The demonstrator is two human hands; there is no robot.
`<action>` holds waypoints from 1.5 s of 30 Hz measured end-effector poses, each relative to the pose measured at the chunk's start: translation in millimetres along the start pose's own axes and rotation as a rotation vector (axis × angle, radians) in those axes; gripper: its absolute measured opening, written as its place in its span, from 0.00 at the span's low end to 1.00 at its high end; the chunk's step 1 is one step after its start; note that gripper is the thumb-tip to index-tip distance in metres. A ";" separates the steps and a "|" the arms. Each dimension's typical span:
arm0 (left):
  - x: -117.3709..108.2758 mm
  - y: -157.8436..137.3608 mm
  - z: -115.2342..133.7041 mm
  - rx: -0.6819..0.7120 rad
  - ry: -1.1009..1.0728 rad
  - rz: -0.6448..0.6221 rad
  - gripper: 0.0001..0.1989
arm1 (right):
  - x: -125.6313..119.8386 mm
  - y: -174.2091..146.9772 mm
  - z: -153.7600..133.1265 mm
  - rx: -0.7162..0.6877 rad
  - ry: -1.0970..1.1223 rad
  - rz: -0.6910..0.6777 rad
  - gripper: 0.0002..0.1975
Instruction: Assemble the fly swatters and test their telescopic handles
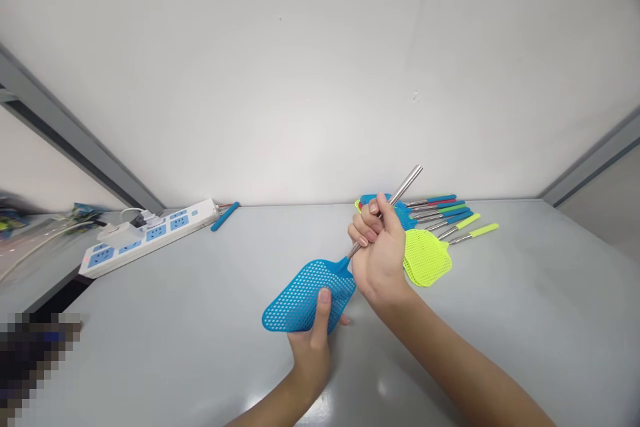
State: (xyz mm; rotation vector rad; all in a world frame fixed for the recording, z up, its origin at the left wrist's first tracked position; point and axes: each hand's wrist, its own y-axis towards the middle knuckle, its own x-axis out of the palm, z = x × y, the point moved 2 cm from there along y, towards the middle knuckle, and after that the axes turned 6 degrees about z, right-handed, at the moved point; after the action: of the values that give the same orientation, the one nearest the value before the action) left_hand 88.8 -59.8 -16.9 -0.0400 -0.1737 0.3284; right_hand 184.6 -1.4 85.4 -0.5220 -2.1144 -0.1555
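The blue paddle (303, 290) is patterned with rows of small holes, and its rod (407, 184) is finished in shiny silver. The same mesh pattern is repeated on the neon-yellow paddle (428, 257). Among the handles (485, 230), blue, red, green and neon yellow are shown. The tube (225, 217) is coloured blue too. The power strip (169, 229) is cased in white and marked with light-blue socket panels (157, 232). The table (175, 333) is coloured pale grey, and the wall (300, 80) is toned off-white.
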 end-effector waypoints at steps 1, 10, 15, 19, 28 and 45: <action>-0.4 0.1 -0.8 -0.005 -0.003 0.003 0.11 | -0.2 0.3 0.1 -0.005 -0.013 0.005 0.13; 2.9 7.3 0.2 -0.056 -0.052 -0.138 0.10 | -4.8 13.1 -5.1 0.057 0.000 0.026 0.11; 8.1 12.1 1.5 -0.102 0.041 -0.361 0.13 | -2.3 14.2 -10.7 0.065 -0.051 -0.042 0.06; 4.6 18.5 14.3 0.032 0.222 -0.490 0.13 | -0.5 20.5 -22.5 0.159 -0.141 -0.136 0.12; -4.9 45.5 50.3 0.557 0.409 -0.654 0.33 | -4.2 35.1 -49.0 0.213 -0.219 -0.218 0.11; -34.4 124.5 28.1 0.544 1.367 -0.028 0.22 | -6.0 8.9 1.5 0.636 -0.409 -0.373 0.12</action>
State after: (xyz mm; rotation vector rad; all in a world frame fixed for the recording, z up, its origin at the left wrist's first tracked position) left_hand 12.2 47.2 -3.2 0.2768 1.2684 0.2528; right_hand 190.2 5.2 78.9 0.2428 -2.4726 0.4409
